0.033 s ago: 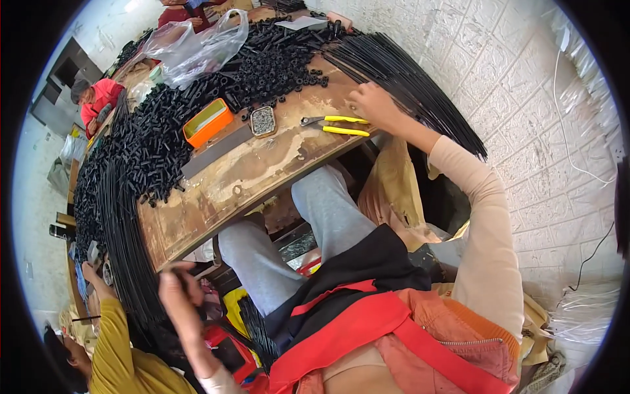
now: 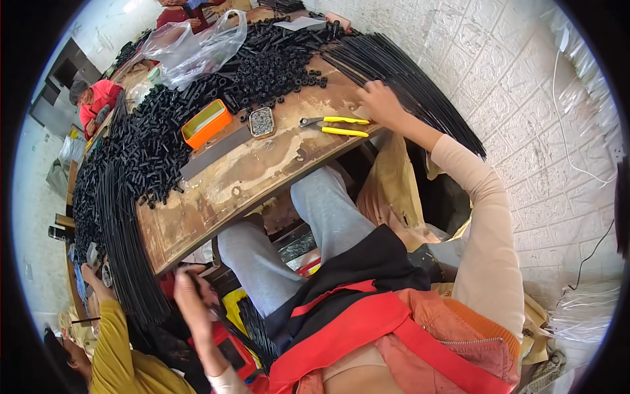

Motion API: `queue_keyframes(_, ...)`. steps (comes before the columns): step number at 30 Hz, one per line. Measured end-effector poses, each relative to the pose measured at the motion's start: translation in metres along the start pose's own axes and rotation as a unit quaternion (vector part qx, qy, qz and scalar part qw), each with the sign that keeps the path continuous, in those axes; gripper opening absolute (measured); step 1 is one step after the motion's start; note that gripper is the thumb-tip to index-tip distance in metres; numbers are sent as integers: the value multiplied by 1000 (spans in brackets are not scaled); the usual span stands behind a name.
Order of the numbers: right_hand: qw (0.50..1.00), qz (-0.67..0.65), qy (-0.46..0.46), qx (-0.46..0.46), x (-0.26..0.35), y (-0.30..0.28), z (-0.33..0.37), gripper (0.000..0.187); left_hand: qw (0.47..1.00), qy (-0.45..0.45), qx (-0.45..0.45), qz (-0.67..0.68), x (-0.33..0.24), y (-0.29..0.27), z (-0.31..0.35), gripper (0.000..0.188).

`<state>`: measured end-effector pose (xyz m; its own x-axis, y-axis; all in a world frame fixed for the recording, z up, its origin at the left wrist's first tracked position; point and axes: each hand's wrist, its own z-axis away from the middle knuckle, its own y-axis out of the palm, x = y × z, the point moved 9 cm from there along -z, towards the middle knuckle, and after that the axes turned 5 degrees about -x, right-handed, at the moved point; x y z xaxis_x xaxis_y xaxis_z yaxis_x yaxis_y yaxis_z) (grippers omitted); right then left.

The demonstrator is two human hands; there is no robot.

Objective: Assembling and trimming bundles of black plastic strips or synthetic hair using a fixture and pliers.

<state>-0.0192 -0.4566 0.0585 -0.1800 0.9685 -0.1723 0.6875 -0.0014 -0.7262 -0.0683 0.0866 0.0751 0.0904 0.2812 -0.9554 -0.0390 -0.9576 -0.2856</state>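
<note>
My right hand (image 2: 379, 102) reaches to the far right of the worn wooden table (image 2: 262, 171), its fingers curled on the near edge of a bundle of long thin black rods (image 2: 420, 85) that fans off the table toward the wall. Yellow-handled pliers (image 2: 338, 126) lie just left of that hand. My left hand (image 2: 190, 292) is low, below the table's near edge, pinched on a thin black rod (image 2: 230, 328) that runs down toward my lap. What else it holds is hidden.
A heap of short black tubes (image 2: 262, 65) covers the table's far side, with an orange box (image 2: 207, 123), a small tin of metal bits (image 2: 262, 121) and a clear plastic bag (image 2: 197, 46). More black rods (image 2: 125, 243) hang left. A yellow-sleeved co-worker (image 2: 111, 348) works at lower left.
</note>
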Motion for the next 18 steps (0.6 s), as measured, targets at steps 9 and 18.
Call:
queue_keyframes(9, 950, 198, 192, 144, -88, 22, 37, 14, 912, -3, -32, -410, 254, -25, 48, 43)
queue_keyframes(18, 908, 139, 292, 265, -120, 35, 17, 22, 963, -10, 38, -268, 229, -14, 42, 29)
